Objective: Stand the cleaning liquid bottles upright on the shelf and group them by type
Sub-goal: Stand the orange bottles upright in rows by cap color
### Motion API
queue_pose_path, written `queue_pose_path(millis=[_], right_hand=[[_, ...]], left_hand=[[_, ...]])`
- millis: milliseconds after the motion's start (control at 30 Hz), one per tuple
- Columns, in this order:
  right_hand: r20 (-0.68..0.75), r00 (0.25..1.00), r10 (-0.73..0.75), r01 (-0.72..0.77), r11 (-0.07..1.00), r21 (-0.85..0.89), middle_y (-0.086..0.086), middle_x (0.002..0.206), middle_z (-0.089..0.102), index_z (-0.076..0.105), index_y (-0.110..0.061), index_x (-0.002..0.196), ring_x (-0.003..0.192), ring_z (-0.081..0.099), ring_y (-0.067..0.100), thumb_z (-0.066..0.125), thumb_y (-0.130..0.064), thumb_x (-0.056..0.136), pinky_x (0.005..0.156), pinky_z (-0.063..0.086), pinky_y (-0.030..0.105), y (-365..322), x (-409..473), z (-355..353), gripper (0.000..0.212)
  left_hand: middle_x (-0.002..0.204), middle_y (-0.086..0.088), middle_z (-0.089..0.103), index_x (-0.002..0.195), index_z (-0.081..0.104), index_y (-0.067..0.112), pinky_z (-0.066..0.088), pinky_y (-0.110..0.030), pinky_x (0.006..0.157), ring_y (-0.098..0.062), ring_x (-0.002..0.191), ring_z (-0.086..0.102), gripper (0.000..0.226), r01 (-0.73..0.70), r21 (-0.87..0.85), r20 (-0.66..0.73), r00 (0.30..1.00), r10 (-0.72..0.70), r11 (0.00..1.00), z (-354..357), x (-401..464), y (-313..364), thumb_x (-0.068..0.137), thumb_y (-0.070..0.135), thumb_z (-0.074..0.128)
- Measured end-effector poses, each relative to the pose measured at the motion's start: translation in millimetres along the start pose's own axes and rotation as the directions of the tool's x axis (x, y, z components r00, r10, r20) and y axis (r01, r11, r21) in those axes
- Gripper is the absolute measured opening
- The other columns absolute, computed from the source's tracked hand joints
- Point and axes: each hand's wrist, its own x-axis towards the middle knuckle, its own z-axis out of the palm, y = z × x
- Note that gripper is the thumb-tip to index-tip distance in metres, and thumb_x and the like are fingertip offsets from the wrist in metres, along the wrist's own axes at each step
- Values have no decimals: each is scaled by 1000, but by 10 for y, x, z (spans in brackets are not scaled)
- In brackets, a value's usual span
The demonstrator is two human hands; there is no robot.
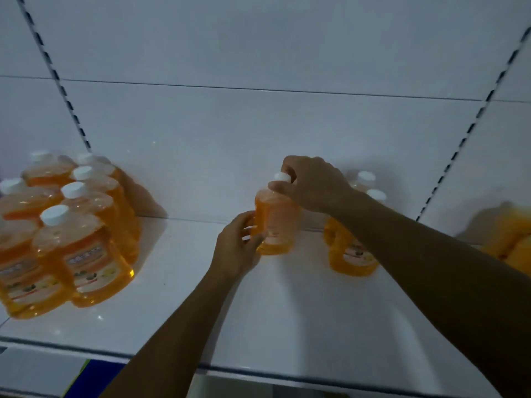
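you gripped one orange bottle [275, 222] with both hands (upright group [69, 237] done at left), blurred bottles [514, 242] at right remained.

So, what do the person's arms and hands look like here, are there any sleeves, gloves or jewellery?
Both forearms are bare as far as the frame shows: no sleeve reaches into view. The left hand and the right hand wear no gloves. No ring, watch or bracelet is visible on either wrist, though the light is dim and fine detail is hard to tell.
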Motion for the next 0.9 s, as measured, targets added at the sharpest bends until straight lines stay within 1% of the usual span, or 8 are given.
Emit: queue_pose_path(millis=[100, 200, 333, 600, 700, 767, 833, 900], right_hand=[[31, 998, 47, -49, 998, 39, -4, 85, 62, 59, -20, 95, 76, 59, 14, 64, -50, 86, 69, 50, 32, 135, 65, -58, 31], [91, 995, 50, -53, 998, 31, -1, 92, 62, 59, -19, 99, 82, 60, 16, 66, -42, 86, 74, 52, 35, 208, 153, -122, 27], [128, 990, 57, -60, 998, 21, 2, 98, 62, 62, -15, 104, 88, 60, 20, 69, -35, 86, 82, 53, 40, 286, 239, -182, 28], [62, 997, 37, -37, 999, -13, -2, 95, 57, 59, -18, 104, 86, 56, 17, 69, -39, 84, 75, 45, 32, 299, 201, -147, 30], [-126, 991, -50, 44, 998, -47, -2, 107, 57, 57, -18, 118, 93, 54, 15, 66, -42, 86, 79, 45, 31, 168, 166, -113, 41], [-215, 965, -148, 161, 986, 44, 2, 109, 63, 59, -16, 119, 95, 58, 15, 66, -37, 88, 83, 51, 34, -42, 172, -67, 39], [-222, 949, -224, 264, 948, 175, 4, 106, 67, 62, -12, 116, 92, 62, 17, 69, -31, 87, 85, 54, 38, -310, 205, 40, 35], [-176, 951, -252, 297, 903, 311, 3, 105, 67, 63, -12, 114, 89, 63, 16, 71, -30, 86, 84, 54, 37, -609, 241, 221, 34]], left_hand=[[117, 2, 66, 126, 56, 14, 53, -21, 82, -13, 102, 63, 39, -20, -31, 42, 999, 22, 999, 172, 176, -16, 90, 26, 67], [117, 1, 66, 125, 56, 15, 55, -19, 80, -13, 103, 65, 35, -48, -61, 75, 996, 52, 997, 263, 324, -42, 92, 24, 64], [117, 1, 66, 127, 54, 14, 56, -29, 87, -12, 106, 65, 35, -74, -81, 136, 987, 84, 994, 271, 460, -85, 94, 21, 61], [126, -4, 62, 135, 52, 13, 53, -43, 95, -19, 111, 60, 46, -37, -48, 172, 984, 44, 998, 270, 466, -91, 92, 26, 62], [129, 5, 57, 139, 47, 17, 50, -31, 95, -13, 114, 57, 54, 29, 18, 135, 990, -31, 999, 174, 376, -86, 90, 36, 63], [119, 16, 58, 131, 52, 24, 47, -17, 87, -5, 107, 57, 43, 54, 45, 35, 998, -55, 998, 11, 240, -115, 91, 35, 63], [106, 28, 57, 118, 56, 33, 42, -2, 76, 4, 95, 58, 28, 70, 61, -63, 996, -66, 996, -234, 46, -143, 91, 33, 63], [105, 26, 58, 114, 60, 30, 41, 1, 70, 8, 90, 57, 23, 99, 112, -133, 988, -84, 989, -536, -179, -183, 92, 33, 62]])
